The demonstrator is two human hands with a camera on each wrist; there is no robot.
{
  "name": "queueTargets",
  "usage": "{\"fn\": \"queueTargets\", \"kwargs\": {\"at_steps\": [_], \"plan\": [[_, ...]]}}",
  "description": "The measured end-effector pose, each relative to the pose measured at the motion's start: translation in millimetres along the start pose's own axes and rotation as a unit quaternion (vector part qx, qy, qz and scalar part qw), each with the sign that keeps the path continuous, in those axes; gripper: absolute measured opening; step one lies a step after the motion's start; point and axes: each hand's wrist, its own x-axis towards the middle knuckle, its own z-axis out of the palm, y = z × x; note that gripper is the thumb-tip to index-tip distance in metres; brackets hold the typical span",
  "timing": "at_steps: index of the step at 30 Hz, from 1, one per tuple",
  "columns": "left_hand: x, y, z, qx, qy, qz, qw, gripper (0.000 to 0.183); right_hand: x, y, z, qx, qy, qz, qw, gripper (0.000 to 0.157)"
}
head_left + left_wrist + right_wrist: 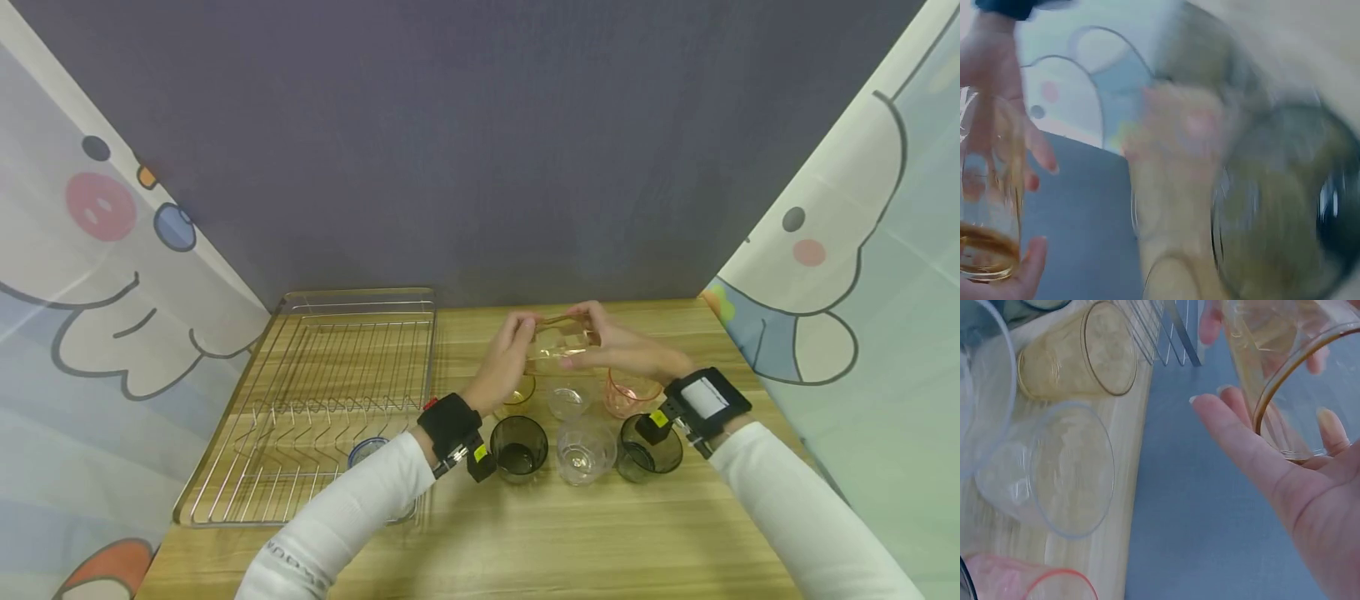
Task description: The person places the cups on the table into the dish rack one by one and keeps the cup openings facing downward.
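Note:
Both hands hold an amber-tinted glass tipped on its side above the far row of glasses. My left hand grips its left end; in the left wrist view, that hand's fingertips show beside the glass's amber base. My right hand grips the right end, its fingers and thumb spread around the amber rim in the right wrist view. Beneath the hands stand a yellow glass, a small clear glass and a pink glass.
Nearer me stand a dark grey glass, a clear glass and another dark grey glass. At left lies a wire rack holding a blue-rimmed glass, partly behind the left sleeve. A dark panel rises behind the table.

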Motion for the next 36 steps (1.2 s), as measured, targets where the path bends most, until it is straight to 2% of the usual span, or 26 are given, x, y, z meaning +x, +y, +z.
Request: {"fn": "queueTargets", "kwargs": {"at_steps": [4, 8, 14, 19, 25, 32, 36], "plan": [[2.2, 0.6, 2.5, -0.098, 0.049, -0.076, 0.9910, 0.041, 2, -3, 6.6, 0.018, -0.001, 0.003, 1.000, 0.085], [3.7, 0.2, 4.9, -0.133, 0.076, -0.109, 0.9822, 0.042, 4, -1, 13.3, 0.022, 0.007, 0.002, 1.000, 0.084], [6.7, -7.8, 7.3, -0.172, 0.108, -0.125, 0.9711, 0.042, 10, 2, 22.2, 0.045, 0.015, 0.011, 0.999, 0.086], [8.1, -12.2, 6.3, -0.180, 0.116, -0.131, 0.9680, 0.042, 12, 2, 25.0, 0.041, 0.012, -0.002, 0.999, 0.086], [9.4, -9.7, 0.9, -0.196, 0.129, -0.114, 0.9653, 0.033, 10, -2, 22.4, 0.026, 0.010, -0.013, 1.000, 0.088], [8.7, -7.7, -16.1, -0.181, 0.118, -0.104, 0.9709, 0.029, 7, -1, 13.1, 0.032, -0.002, -0.035, 0.999, 0.096], [6.4, -7.1, -30.1, -0.174, 0.104, -0.108, 0.9732, 0.032, 5, 5, 4.1, 0.031, 0.010, -0.051, 0.998, 0.099]]}}
